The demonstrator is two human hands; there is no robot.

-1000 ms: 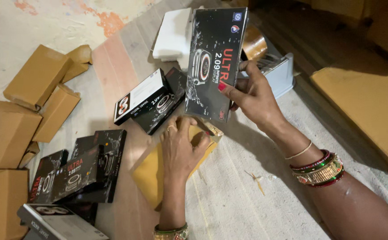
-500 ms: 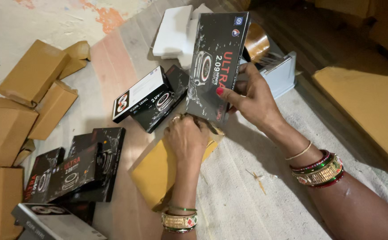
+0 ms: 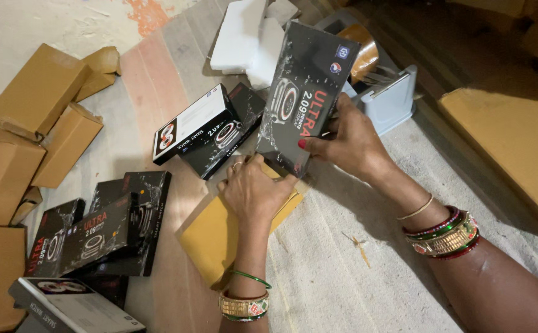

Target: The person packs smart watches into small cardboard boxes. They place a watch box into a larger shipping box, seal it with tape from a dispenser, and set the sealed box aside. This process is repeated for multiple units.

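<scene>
My right hand (image 3: pixel 349 142) grips a flat black product box (image 3: pixel 306 92) with a watch picture, tilted upright above the floor mat. My left hand (image 3: pixel 253 188) rests palm down on a yellow-brown padded envelope (image 3: pixel 210 237) lying on the mat, its fingertips touching the lower edge of the black box. Both wrists wear bangles.
Two more black boxes (image 3: pixel 210 126) lie just beyond my left hand. Several black boxes (image 3: pixel 96 231) are stacked at the lower left. Brown cardboard cartons (image 3: pixel 35 89) sit along the left. White foam pieces (image 3: pixel 241 34) and a grey tape dispenser (image 3: pixel 386 92) are at the top; a brown board (image 3: pixel 503 142) lies right.
My left hand has shifted up the envelope toward the black box, so its wrist bangles now show. The right hand has kept the box in about the same place.
</scene>
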